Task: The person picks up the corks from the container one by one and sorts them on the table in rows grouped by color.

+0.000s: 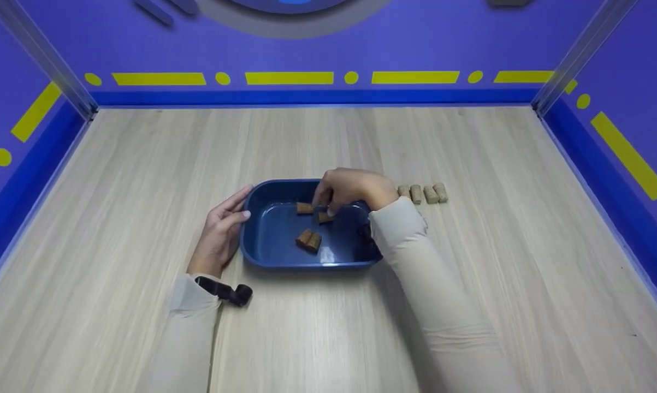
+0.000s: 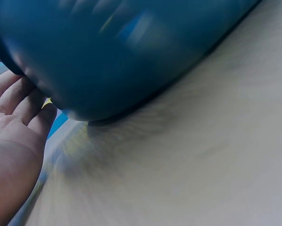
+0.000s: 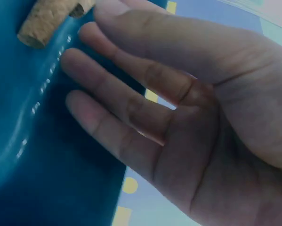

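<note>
A dark blue rectangular tub [image 1: 262, 264] stands on the table. My left hand [image 1: 219, 232] holds its left end, thumb at the rim and fingers along the outer wall; the left wrist view shows the fingers [image 2: 18, 101] against that wall. Reaching into the tub from the right, my right hand [image 1: 350, 188] pinches a cork [image 1: 325, 218] between thumb and forefinger, its other fingers loosely bent. Just left of it lies another cork [image 1: 305, 208]. Two corks [image 1: 308, 240] lie side by side nearer the front. In the right wrist view the thumb partly hides the pinched cork [image 3: 79, 9].
Several lighter corks [image 1: 431, 194] stand in a row on the wooden table [image 1: 142, 180], right of the tub and beyond my right wrist. Purple-blue walls [image 1: 306, 54] with yellow marks border the table at the back and both sides.
</note>
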{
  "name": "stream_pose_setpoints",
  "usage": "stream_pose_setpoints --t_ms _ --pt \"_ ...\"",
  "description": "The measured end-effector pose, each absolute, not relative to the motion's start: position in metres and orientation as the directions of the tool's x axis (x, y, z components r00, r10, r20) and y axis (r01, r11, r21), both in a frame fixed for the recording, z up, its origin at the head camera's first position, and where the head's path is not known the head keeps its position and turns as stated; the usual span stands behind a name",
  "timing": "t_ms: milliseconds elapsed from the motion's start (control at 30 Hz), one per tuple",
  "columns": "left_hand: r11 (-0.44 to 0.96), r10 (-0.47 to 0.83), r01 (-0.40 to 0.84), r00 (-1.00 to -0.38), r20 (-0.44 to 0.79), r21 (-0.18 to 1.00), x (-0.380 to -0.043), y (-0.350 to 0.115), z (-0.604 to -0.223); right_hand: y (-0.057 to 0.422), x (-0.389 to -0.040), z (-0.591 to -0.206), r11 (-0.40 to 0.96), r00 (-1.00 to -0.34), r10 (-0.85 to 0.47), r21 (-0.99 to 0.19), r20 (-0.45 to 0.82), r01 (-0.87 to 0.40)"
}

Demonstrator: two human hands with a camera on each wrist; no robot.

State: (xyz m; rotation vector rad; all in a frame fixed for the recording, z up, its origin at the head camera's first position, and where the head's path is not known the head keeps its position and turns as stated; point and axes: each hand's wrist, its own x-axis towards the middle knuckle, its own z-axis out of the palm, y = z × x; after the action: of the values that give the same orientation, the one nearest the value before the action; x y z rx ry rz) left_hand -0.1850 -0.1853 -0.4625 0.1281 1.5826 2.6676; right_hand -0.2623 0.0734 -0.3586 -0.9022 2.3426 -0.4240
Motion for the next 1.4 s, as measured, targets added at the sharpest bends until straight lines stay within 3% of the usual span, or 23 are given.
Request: stream_pose_setpoints --t_ms 667,1400 --pt "-0.477 0.095 0.004 -0.994 0.056 0.879 -0.184 -0.187 -0.462 0.064 -0.259 -0.374 0.784 -0.635 -0.617 -0.434 -0.466 -0.443" --pt "-0.479 0.086 -0.001 -0.995 0.046 0.878 -0.185 -0.186 -0.462 0.073 -0.253 -0.355 0.706 -0.62 -0.698 -0.487 -0.357 -0.514"
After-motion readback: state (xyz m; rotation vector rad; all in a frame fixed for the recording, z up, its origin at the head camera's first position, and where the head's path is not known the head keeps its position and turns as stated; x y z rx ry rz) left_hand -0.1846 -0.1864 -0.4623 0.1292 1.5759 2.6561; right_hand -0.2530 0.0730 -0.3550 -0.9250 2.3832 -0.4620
